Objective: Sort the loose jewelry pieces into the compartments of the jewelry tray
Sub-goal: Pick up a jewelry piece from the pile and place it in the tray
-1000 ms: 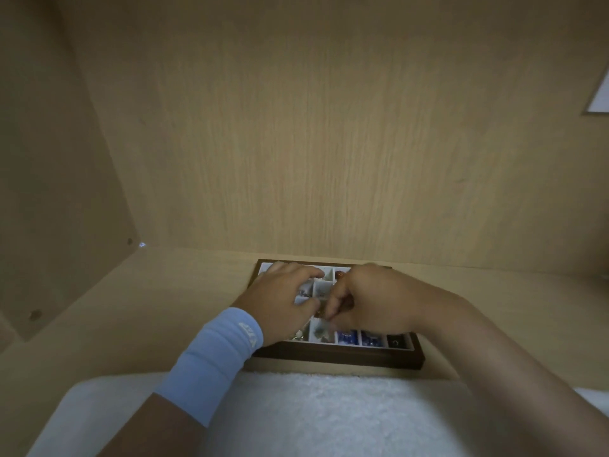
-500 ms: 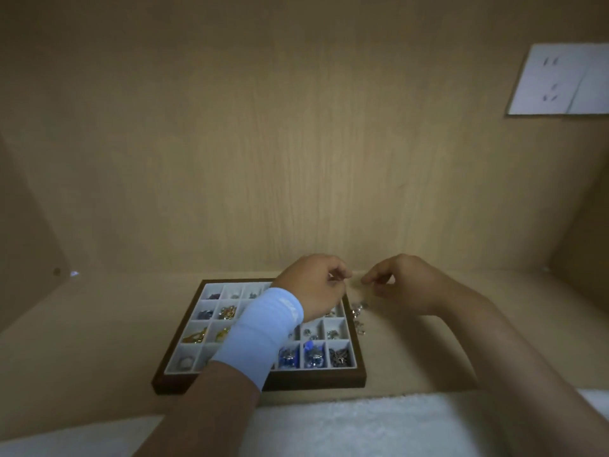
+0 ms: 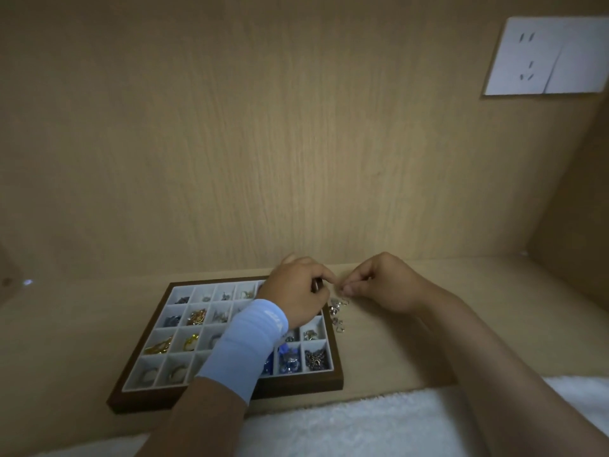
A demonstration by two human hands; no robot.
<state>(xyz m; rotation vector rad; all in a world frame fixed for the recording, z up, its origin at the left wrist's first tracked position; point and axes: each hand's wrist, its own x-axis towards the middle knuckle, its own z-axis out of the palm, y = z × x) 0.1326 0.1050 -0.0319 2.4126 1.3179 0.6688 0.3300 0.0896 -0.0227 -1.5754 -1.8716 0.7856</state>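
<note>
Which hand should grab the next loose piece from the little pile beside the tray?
Right, probably. The right hand hovers by the loose silver pieces lying right of the tray; the left hand sits over the tray's far right corner, sleeve crossing compartments.

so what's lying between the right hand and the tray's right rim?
A small cluster of loose silvery jewelry pieces on the wooden shelf, just outside the tray rim, near the right hand. Head view.

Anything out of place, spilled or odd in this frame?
A small cluster of silvery pieces lies loose on the wooden surface just outside the tray's right rim, in no compartment. That fits unfinished sorting; nothing looks damaged or askew.
</note>
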